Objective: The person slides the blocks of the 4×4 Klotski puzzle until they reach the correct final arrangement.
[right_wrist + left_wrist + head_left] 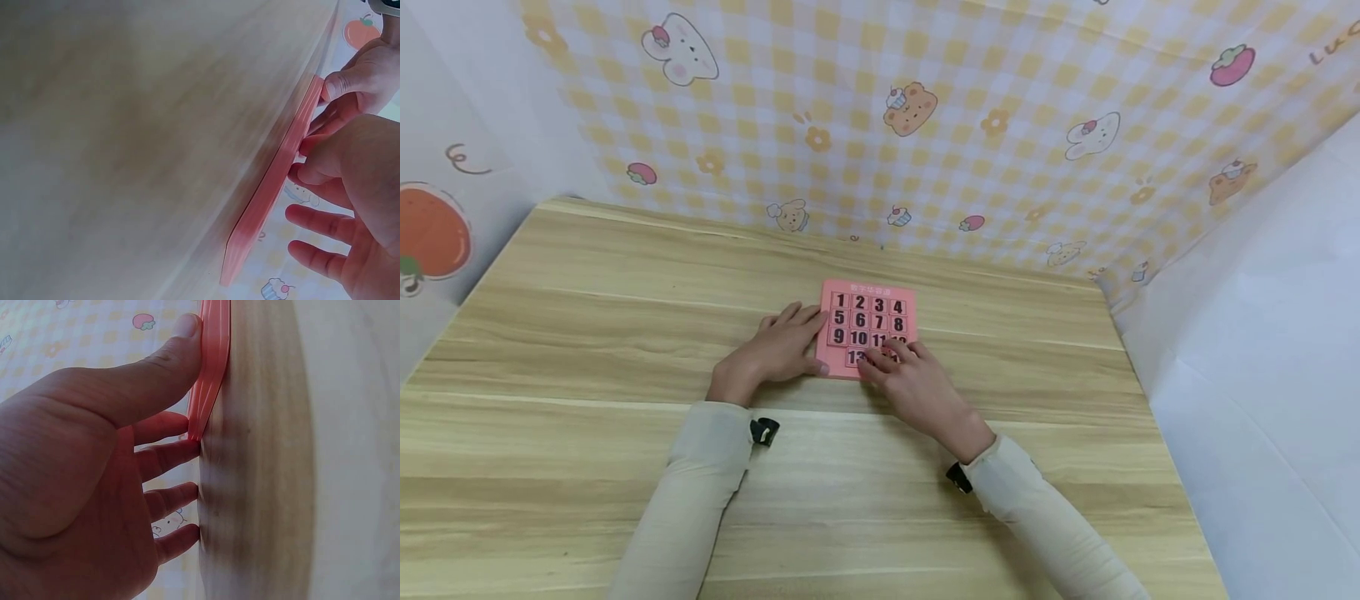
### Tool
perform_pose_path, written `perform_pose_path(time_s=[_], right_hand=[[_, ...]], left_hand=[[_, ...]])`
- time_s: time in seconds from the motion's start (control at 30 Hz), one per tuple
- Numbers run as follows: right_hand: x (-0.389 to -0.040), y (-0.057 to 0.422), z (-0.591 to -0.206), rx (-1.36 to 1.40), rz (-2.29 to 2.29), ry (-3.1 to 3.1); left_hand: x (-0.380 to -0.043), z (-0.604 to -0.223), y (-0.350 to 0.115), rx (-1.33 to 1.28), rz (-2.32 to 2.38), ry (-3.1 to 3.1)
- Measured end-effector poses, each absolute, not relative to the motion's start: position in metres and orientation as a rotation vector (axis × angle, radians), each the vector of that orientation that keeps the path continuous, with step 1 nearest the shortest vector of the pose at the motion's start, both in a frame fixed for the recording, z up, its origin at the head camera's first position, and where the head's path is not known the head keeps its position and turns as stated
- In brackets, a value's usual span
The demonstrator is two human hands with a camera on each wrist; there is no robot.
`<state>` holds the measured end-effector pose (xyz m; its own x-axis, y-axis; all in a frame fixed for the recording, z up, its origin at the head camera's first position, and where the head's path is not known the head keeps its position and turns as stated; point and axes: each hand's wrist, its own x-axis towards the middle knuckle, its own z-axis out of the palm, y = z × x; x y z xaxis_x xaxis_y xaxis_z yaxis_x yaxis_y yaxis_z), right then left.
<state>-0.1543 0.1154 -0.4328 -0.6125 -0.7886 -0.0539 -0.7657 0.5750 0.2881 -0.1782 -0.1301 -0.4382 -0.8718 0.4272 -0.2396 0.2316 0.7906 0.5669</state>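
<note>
A pink number sliding puzzle [822, 337] lies flat on the wooden table. Its upper rows read 1 to 8 in order, then 9, 10, 11 and a partly covered 12. In the bottom row the first slot has no tile, and 13 is in the second; the tiles beyond are mostly hidden by fingers. Along the puzzle's left side rests my left hand [780, 346], thumb at the lower left corner, fingers spread and touching the edge. My right hand [917, 387] reaches over the lower right part, fingertips touching the bottom tiles. Its fingers are slightly bent.
The wooden table [587, 333] surrounds the puzzle. A yellow checked cloth [850, 83] with cartoon prints hangs behind it, and a white panel [1262, 333] stands on the right. Black wrist straps [764, 432] show below the sleeve cuffs.
</note>
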Motion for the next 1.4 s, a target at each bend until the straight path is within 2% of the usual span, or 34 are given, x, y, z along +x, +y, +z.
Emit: perform_pose_path(time_s=[1.4], right_hand=[[-0.155,0.099,-0.431,1.379,-0.414,-2.717]], left_hand=[[-0.177,-0.437,-0.130,0.494,0.780,2.615]])
